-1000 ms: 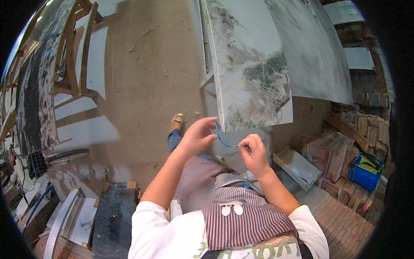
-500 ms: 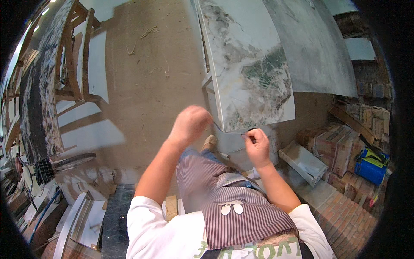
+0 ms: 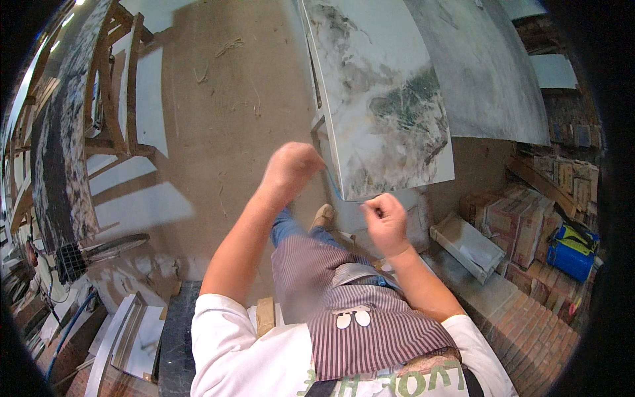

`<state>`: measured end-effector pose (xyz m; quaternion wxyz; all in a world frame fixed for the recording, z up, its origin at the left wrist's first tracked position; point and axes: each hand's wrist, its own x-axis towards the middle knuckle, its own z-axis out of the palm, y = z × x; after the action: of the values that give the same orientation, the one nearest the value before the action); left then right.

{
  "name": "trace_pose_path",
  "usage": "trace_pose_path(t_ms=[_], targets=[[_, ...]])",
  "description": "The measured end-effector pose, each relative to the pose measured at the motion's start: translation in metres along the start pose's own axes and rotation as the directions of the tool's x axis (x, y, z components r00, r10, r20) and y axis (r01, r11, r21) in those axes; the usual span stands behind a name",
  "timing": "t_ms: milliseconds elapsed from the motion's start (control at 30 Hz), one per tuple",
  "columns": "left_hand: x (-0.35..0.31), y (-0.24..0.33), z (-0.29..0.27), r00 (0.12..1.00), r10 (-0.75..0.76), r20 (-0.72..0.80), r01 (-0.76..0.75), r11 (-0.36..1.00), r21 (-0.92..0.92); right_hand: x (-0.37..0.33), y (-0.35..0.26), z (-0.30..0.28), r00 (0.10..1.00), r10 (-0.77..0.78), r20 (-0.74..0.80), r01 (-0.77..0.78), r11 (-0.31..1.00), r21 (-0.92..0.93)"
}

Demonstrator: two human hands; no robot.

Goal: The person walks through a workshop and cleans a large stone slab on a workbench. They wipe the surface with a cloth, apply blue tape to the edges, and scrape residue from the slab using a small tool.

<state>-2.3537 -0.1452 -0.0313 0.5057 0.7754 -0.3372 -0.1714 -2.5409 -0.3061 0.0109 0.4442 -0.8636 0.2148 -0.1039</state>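
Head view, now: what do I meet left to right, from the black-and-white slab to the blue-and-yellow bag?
Black-and-white slab, left hand, thin blue strip, right hand, pale flat box, blue-and-yellow bag.

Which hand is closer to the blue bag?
Right. The right hand is left of the blue bag, with boxes between them. The left hand is farther away, further left.

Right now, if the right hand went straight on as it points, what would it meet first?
Likely the marbled slab, at its near end, just beyond the right hand, though depth is unclear.
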Motion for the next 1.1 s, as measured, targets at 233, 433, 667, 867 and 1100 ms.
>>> trace_pose_path(t_ms=[233,433,667,867,1100], targets=[[0.006,-0.008,-0.010,0.998,-0.059,0.001,0.059,0.998,0.029,-0.005,-0.004,0.006,0.997,-0.072,0.035,0.073,0.997,-0.024],[-0.009,0.002,0.010,0.985,0.095,0.144,-0.118,0.980,0.158,-0.009,0.026,-0.017,0.995,0.084,-0.061,-0.090,0.990,-0.105],[-0.008,-0.012,0.013,0.991,0.132,0.038,-0.135,0.984,0.116,-0.006,0.022,-0.008,0.997,-0.063,-0.037,0.054,0.979,-0.196],[-0.015,-0.016,0.015,0.999,0.024,0.021,-0.028,0.974,0.223,-0.004,0.024,0.002,0.996,0.003,-0.086,-0.019,0.982,-0.187],[-0.038,-0.027,0.032,0.953,-0.237,-0.191,0.230,0.971,-0.056,-0.056,0.083,-0.030,0.944,0.257,0.206,-0.168,0.913,-0.372]])
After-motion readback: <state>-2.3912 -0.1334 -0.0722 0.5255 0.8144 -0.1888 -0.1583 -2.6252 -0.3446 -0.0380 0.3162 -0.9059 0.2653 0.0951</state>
